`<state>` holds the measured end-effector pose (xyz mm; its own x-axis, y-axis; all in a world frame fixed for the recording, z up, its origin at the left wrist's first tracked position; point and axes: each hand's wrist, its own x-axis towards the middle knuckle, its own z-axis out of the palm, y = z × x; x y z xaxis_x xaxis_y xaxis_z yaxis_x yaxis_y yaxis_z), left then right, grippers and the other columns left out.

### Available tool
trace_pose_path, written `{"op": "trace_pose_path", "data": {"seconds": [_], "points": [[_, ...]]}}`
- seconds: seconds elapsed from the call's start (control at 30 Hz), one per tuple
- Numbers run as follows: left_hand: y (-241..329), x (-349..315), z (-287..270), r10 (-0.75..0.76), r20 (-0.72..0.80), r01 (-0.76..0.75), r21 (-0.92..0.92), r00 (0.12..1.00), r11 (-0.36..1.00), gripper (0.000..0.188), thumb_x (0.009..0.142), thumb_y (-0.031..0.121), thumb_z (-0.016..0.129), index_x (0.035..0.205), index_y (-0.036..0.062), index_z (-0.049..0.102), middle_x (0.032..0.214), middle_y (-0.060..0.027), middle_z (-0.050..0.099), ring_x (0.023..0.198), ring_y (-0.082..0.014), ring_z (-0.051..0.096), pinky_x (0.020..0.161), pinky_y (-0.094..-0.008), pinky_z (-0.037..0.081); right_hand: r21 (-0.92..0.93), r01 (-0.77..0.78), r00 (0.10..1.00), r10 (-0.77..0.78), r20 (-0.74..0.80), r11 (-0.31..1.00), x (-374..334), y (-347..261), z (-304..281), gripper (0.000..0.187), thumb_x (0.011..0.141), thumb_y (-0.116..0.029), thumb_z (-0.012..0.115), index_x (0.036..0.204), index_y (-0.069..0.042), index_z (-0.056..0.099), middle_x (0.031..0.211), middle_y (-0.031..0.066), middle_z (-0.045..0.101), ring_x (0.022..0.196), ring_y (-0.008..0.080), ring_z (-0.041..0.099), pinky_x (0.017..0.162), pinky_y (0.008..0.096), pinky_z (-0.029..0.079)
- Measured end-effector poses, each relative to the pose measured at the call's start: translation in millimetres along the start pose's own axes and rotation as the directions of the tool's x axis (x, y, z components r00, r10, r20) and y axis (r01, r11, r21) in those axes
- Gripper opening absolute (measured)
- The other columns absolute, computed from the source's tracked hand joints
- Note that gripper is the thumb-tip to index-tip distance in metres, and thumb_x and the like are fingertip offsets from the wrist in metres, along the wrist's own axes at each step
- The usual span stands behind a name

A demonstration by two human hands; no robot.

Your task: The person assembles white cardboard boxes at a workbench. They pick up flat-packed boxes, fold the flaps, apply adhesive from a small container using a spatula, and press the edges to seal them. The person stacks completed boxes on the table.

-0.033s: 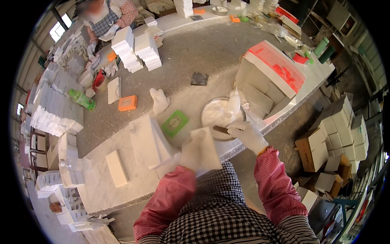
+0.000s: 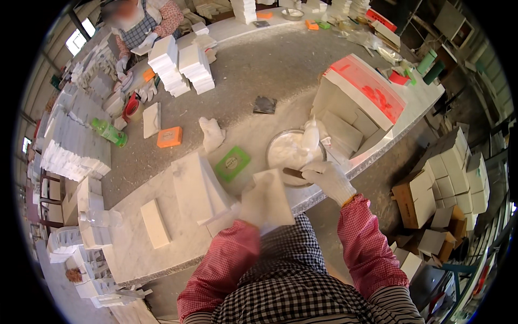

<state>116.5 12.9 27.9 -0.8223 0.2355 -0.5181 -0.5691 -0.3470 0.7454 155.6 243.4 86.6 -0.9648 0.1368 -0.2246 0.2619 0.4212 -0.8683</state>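
Note:
My left hand, gloved in white and blurred, is closed on a pale rectangular tile in front of my apron. My right hand, also gloved, grips a short, dark, flat tool like a scraper at the near rim of a round metal bowl. White powder or paste fills much of the bowl, and a white lump rises at its far right side. Left of the bowl lies a green square pad. Pale slabs stand stacked beside my left hand.
An open carton with a red-marked flap lies right of the bowl. A single tile, an orange block and a crumpled glove rest leftward. Another person works behind tile stacks. Boxes stand beyond the table's right edge.

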Motion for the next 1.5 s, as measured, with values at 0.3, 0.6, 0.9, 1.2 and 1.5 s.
{"op": "trace_pose_path", "data": {"seconds": [0.3, 0.6, 0.9, 1.2, 1.5], "points": [[1, 8, -2, -0.051, -0.043, 0.056, 0.11, 0.998, 0.992, 0.048, 0.099, 0.028, 0.072, 0.133, -0.003, 0.06, 0.118, -0.0118, 0.071, 0.102, -0.0241, 0.07, 0.089, -0.0368, 0.058, 0.114, -0.015, 0.998, 0.008, 0.059, 0.993, 0, 1, -9, 0.028, 0.094, -0.022, 0.069, 0.109, 0.0, 0.076, 0.094, 0.0076, 0.074, 0.091, 0.0154, 0.067, 0.083, 0.0301, 0.052], [12, -8, 17, 0.003, -0.061, 0.004, 0.105, 0.998, 0.994, 0.038, 0.097, 0.027, 0.074, 0.121, -0.001, 0.068, 0.106, -0.0091, 0.073, 0.088, -0.0184, 0.07, 0.075, -0.0312, 0.057, 0.231, 0.007, 0.999, 0.003, -0.044, 0.973, -17, -15, -6, 0.03, 0.096, -0.022, 0.069, 0.11, 0.004, 0.075, 0.094, 0.0059, 0.073, 0.091, 0.0132, 0.065, 0.082, 0.0283, 0.051], [14, -9, 16, -0.011, -0.003, 0.011, 0.099, 1.0, 0.995, 0.044, 0.099, 0.025, 0.072, 0.129, -0.0042, 0.061, 0.113, -0.013, 0.072, 0.094, -0.0217, 0.071, 0.08, -0.0344, 0.059, 0.148, 0.066, 0.997, -0.061, -0.043, 0.987, -19, -28, -7, 0.029, 0.097, -0.018, 0.068, 0.112, 0.006, 0.074, 0.098, 0.006, 0.073, 0.093, 0.0124, 0.064, 0.084, 0.0277, 0.05], [24, -20, 30, 0.108, -0.044, -0.099, 0.17, 0.993, 0.981, 0.03, 0.094, 0.022, 0.075, 0.112, -0.002, 0.072, 0.1, -0.0068, 0.073, 0.086, -0.0161, 0.069, 0.073, -0.0302, 0.057, 0.19, 0.068, 0.995, -0.052, -0.09, 0.979, -25, -40, -18, 0.028, 0.097, -0.02, 0.069, 0.11, 0.004, 0.075, 0.091, 0.0077, 0.072, 0.087, 0.013, 0.064, 0.081, 0.0292, 0.051], [44, -9, 31, 0.303, 0.003, -0.294, 0.239, 0.953, 0.925, 0.031, 0.094, 0.015, 0.072, 0.117, -0.0029, 0.064, 0.107, -0.0091, 0.073, 0.087, -0.0167, 0.07, 0.078, -0.031, 0.058, 0.256, 0.106, 0.991, -0.081, -0.109, 0.961, -25, -47, -20, 0.027, 0.098, -0.019, 0.069, 0.111, 0.004, 0.074, 0.091, 0.0053, 0.071, 0.086, 0.0107, 0.062, 0.08, 0.0278, 0.05]]}}
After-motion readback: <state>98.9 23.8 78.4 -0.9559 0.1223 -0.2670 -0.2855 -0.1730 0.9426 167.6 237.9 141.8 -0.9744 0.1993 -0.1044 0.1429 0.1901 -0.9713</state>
